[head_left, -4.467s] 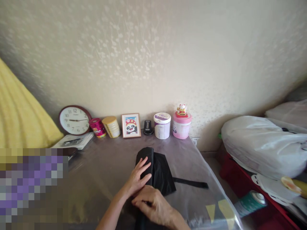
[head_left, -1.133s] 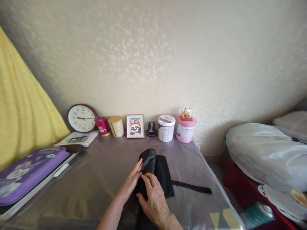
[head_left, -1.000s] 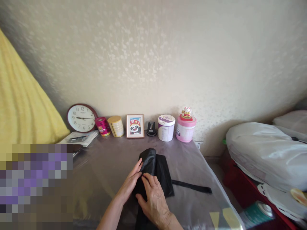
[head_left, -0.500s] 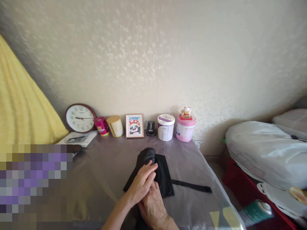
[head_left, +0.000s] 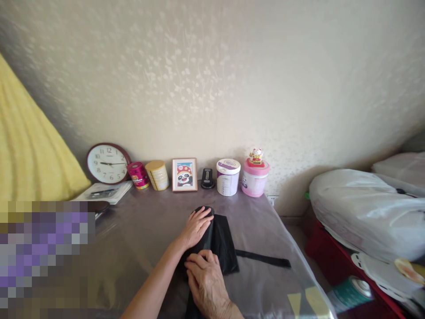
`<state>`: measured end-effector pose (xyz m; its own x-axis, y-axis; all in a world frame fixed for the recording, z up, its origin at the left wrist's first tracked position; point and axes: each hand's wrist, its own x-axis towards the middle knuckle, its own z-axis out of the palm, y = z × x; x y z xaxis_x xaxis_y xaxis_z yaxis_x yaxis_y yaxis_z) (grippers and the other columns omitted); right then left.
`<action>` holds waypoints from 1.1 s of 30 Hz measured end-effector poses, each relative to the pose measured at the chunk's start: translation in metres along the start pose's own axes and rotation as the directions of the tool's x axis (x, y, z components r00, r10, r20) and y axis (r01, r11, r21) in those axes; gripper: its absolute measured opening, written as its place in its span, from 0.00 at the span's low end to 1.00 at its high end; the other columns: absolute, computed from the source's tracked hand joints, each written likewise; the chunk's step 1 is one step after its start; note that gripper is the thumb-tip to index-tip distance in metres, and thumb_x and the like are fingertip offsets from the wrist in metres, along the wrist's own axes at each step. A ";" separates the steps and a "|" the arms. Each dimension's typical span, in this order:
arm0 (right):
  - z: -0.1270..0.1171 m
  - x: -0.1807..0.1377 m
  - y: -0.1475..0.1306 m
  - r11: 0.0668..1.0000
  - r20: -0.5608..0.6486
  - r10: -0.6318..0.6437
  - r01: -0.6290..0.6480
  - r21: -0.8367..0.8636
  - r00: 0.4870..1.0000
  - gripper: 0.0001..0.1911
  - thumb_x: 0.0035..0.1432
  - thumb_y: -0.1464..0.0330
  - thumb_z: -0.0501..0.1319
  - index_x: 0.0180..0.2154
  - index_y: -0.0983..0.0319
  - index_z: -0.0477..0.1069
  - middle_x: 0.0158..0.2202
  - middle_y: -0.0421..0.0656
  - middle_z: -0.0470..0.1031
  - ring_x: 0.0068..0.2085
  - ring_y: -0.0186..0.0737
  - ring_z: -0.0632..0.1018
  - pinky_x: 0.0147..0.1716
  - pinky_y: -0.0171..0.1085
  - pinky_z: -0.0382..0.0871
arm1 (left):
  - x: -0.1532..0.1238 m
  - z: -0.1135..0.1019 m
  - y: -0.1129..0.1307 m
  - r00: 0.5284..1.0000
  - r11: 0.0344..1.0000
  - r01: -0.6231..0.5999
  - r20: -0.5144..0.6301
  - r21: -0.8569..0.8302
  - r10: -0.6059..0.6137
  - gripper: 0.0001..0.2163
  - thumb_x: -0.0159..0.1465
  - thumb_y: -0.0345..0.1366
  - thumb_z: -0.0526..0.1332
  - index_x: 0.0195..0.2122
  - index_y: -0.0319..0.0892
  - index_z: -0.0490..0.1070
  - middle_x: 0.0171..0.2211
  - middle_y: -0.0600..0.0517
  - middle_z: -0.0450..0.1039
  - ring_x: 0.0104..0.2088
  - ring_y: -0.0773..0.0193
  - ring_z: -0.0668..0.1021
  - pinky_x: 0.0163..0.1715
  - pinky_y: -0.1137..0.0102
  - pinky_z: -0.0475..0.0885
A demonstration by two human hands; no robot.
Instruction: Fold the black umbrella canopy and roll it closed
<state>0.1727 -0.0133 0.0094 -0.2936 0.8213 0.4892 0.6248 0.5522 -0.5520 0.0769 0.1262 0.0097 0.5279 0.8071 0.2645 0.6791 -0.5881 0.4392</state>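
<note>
While handling the black fabric (head_left: pixel 224 243) on the near middle of the grey table (head_left: pixel 146 230), has moved the left hand (head_left: pixel 197 227) forward onto its far, rounded end, away from overlapping the right hand (head_left: pixel 205 277) half a second ago. Now lays the left fingers nearly straight and slightly spread over the fold, palm down, touching the fabric. Bends the right fingers inward, close together, against the nearer part, just beside the left wrist. Cannot tell whether pinching any of it there. Leaves a black strap (head_left: pixel 264 258) trailing to the right across the table, just as before. Faces, along the wall (head_left: pixel 212 66), a clock (head_left: pixel 108 163), a magenta can (head_left: pixel 138 175), a yellow-lidded canister (head_left: pixel 158 175), a framed panda picture (head_left: pixel 184 174), a black stand (head_left: pixel 207 178), a purple-and-white tub (head_left: pixel 228 178) and a pink tub (head_left: pixel 255 181) topped by a cat figurine (head_left: pixel 256 156).
</note>
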 end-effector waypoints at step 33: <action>-0.034 -0.008 0.010 0.949 -0.063 0.096 -0.073 0.307 0.993 0.12 0.60 0.74 0.52 0.39 0.58 0.73 0.38 0.42 0.76 0.41 0.37 0.75 0.43 0.35 0.69 | -0.070 0.006 0.029 0.981 0.890 0.154 -0.043 -0.429 -0.190 0.19 0.67 0.46 0.46 0.56 0.51 0.62 0.64 0.56 0.51 0.65 0.60 0.48 0.62 0.56 0.50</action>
<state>0.2063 -0.0187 0.0231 -0.1857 0.8600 0.4754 0.3924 0.5084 -0.7665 0.0621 0.0524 -0.0012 0.3670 0.9055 0.2128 0.4671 -0.3773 0.7996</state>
